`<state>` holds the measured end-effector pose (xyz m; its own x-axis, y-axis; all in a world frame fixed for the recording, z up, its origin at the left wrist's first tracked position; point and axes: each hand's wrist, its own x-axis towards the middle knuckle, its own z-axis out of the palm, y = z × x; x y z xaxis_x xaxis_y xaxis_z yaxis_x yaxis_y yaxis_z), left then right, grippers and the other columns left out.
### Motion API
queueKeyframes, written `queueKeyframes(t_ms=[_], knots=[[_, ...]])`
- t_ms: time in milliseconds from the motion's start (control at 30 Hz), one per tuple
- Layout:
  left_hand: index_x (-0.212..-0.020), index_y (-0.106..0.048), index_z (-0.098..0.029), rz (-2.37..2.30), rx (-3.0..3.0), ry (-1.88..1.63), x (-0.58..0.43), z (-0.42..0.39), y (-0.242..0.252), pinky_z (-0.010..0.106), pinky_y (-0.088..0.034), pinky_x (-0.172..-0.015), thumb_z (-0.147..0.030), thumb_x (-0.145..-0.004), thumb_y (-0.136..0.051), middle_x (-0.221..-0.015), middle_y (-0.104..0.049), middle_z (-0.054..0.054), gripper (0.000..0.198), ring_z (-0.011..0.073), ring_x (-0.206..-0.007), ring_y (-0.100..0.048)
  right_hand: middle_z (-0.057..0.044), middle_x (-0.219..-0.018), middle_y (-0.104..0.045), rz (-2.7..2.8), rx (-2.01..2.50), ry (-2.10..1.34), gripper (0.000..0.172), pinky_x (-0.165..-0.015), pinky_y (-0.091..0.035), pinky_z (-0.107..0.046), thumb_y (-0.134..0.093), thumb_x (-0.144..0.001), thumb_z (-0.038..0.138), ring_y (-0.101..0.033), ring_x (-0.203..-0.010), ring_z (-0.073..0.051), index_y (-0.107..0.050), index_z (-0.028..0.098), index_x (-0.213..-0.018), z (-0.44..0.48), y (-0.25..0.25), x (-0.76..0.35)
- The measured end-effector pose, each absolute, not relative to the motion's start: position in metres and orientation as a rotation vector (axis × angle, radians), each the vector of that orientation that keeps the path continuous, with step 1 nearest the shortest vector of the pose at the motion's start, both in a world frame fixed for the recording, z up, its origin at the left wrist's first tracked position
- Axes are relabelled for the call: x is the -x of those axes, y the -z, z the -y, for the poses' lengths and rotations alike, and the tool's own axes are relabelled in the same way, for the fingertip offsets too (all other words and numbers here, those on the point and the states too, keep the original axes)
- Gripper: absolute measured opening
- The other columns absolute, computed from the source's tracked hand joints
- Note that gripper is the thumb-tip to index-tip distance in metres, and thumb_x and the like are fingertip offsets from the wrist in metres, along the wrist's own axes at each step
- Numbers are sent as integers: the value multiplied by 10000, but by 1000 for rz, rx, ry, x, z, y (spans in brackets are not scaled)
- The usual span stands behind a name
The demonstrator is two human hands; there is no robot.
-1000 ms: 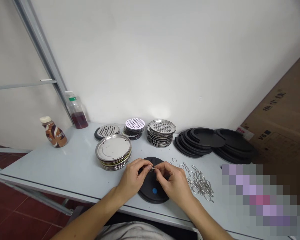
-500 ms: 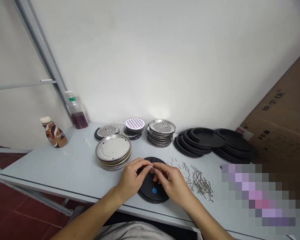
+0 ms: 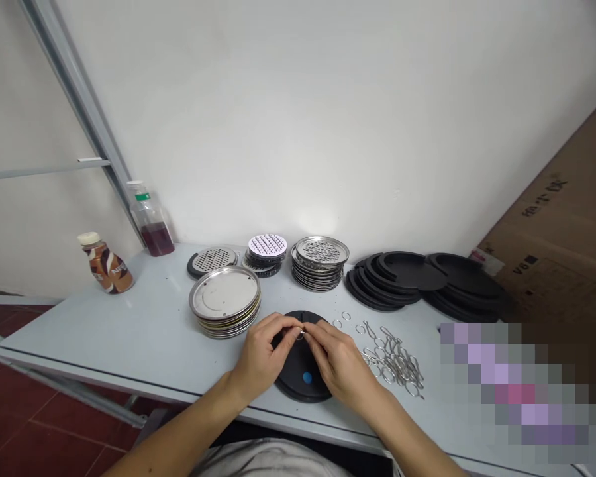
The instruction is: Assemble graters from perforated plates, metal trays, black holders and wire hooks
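Observation:
A small metal ring (image 3: pixel 300 334) is pinched between the fingertips of my left hand (image 3: pixel 265 351) and my right hand (image 3: pixel 338 358). Both hands are closed and meet above a round black disc (image 3: pixel 298 368), which bears a blue dot near its front edge. The fingers cover part of the ring, and anything joined to it is too small to tell. Right of my right hand lies a loose pile of metal rings and clips (image 3: pixel 395 358). A stack of round metal plates (image 3: pixel 226 295) stands left of the disc.
Behind stand a perforated disc (image 3: pixel 213 260), a short stack with a white grater-like top (image 3: pixel 267 246), metal grater plates (image 3: pixel 322 252) and black notched discs (image 3: pixel 410 273). Two bottles, brown (image 3: pixel 106 265) and clear with dark red liquid (image 3: pixel 153 228), stand left. A cardboard box (image 3: pixel 561 245) is at right.
My right fingers have straightened a little and shifted at the fingertips. The ring now shows more clearly between both hands, which stay over the black disc.

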<state>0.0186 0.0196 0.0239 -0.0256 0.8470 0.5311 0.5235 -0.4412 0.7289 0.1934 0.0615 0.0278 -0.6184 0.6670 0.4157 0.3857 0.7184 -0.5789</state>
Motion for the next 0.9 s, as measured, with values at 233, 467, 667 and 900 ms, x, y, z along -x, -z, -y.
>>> queueKeyframes(t_ms=[233, 467, 667, 900], knots=[[-944, -694, -207, -1428, -1914, -1569, -17, -21, -19, 284, -529, -780, -208, -928, -609, -881, -708, 38, 87, 173, -828, -664, -58, -869, -609, 2258, 849, -543, 246, -695, -501, -306, -391, -1001, 182, -614, -763, -186, -616, 202, -1098, -63, -25, -194], [-1034, -727, -219, -1343, -2014, -1519, -19, -21, -21, 289, -543, -800, -145, -889, -657, -923, -717, 42, 177, 173, -850, -672, -48, -818, -586, 2296, 886, -534, 262, -641, -474, -296, -369, -996, 168, -586, -702, -178, -629, 184, -1019, -62, -27, -195], [-1061, -743, -234, -1373, -2012, -1538, -19, -22, -18, 292, -556, -791, -151, -860, -703, -915, -716, 42, 222, 173, -832, -677, -45, -798, -595, 2285, 909, -542, 271, -639, -472, -292, -379, -989, 166, -589, -694, -178, -647, 190, -1019, -63, -27, -195], [-1085, -754, -239, -1374, -2051, -1540, -18, -23, -15, 290, -568, -809, -138, -837, -723, -941, -706, 48, 269, 182, -879, -678, -33, -760, -588, 2280, 907, -549, 269, -617, -450, -283, -391, -981, 156, -574, -671, -172, -646, 199, -908, -64, -28, -196]])
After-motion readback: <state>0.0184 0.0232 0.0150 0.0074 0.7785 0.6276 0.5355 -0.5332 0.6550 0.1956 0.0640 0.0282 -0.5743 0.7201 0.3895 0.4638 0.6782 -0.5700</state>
